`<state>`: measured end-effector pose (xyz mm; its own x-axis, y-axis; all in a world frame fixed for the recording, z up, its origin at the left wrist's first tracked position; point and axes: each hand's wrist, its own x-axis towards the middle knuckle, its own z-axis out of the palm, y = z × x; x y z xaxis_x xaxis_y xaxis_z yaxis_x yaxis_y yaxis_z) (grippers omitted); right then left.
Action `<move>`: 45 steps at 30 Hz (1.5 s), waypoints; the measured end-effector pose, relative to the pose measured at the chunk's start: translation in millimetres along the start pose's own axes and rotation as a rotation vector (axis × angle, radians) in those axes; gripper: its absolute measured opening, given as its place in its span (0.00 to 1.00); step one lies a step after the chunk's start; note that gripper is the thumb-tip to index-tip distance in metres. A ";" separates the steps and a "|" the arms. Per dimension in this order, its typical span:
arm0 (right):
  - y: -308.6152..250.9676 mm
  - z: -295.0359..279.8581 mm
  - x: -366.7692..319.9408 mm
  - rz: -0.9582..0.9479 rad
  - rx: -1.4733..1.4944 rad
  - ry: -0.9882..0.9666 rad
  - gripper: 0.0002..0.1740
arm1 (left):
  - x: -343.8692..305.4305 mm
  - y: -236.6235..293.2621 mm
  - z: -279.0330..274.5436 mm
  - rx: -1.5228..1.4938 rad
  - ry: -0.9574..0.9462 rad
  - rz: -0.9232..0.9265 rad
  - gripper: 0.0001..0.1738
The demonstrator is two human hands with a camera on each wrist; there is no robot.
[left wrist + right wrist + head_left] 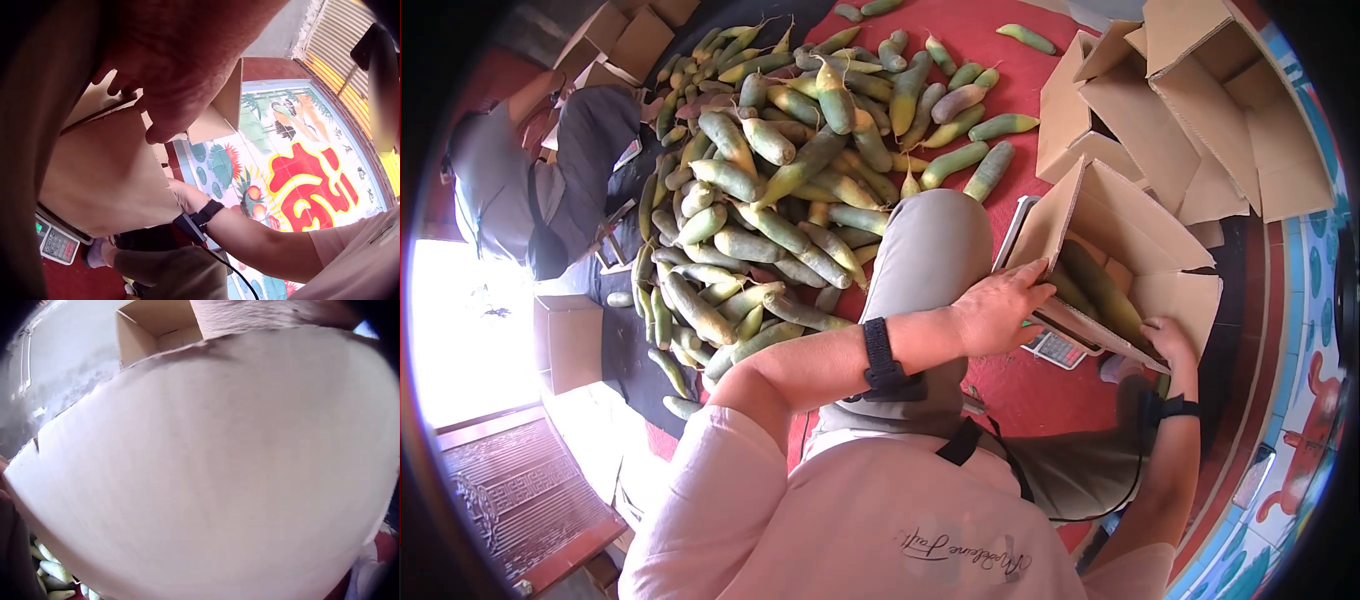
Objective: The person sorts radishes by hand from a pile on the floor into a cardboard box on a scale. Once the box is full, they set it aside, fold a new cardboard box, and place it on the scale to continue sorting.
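An open-topped cardboard box point(1055, 215) stands tilted on a digital scale point(1055, 347) to the right of the person's knee. Inside it lie long green radishes point(1112, 300). The left hand point(1003, 308) grips the rim at the box's left corner, its fingers bent over the edge, as the left wrist view also shows. At the near right corner the right hand point(1172, 345) holds the rim, with fingers inside the box and beside a radish. A broad outer box wall point(212, 469) fills most of the right wrist view, below part of the right hand point(269, 317).
A large heap of green radishes point(770, 190) covers the red and black sheets at left. Empty cardboard boxes point(1240, 110) stand behind at right, beside a tiled wall point(1305, 380). Another person point(550, 170) bends at far left, near a carved wooden piece point(525, 490).
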<state>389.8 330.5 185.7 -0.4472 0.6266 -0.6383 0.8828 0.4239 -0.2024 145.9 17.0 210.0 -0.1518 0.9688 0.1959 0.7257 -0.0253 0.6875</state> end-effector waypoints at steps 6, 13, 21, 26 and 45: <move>-17.2 -17.9 -30.9 -0.175 -0.138 0.303 0.19 | -1.9 5.8 -5.1 -0.023 -0.004 -0.092 0.30; -17.9 -34.1 -106.9 -0.348 -0.016 0.872 0.11 | -33.4 2.6 -75.8 -0.149 0.353 -0.039 0.21; 66.9 -17.7 -167.0 -0.229 0.060 1.048 0.12 | -190.0 -154.3 -116.6 0.208 0.430 -0.809 0.15; 101.1 15.2 -173.4 -0.054 0.200 0.921 0.12 | -273.9 -218.0 -61.0 0.348 0.088 -1.094 0.24; 81.6 29.8 -171.2 -0.111 0.142 0.924 0.09 | -269.9 -171.3 -50.3 0.394 -0.319 -1.273 0.35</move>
<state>542.7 238.3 256.3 -0.4132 0.8837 0.2198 0.8103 0.4669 -0.3542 28.8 -252.5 74.5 -0.7303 0.2848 -0.6209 0.3513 0.9361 0.0162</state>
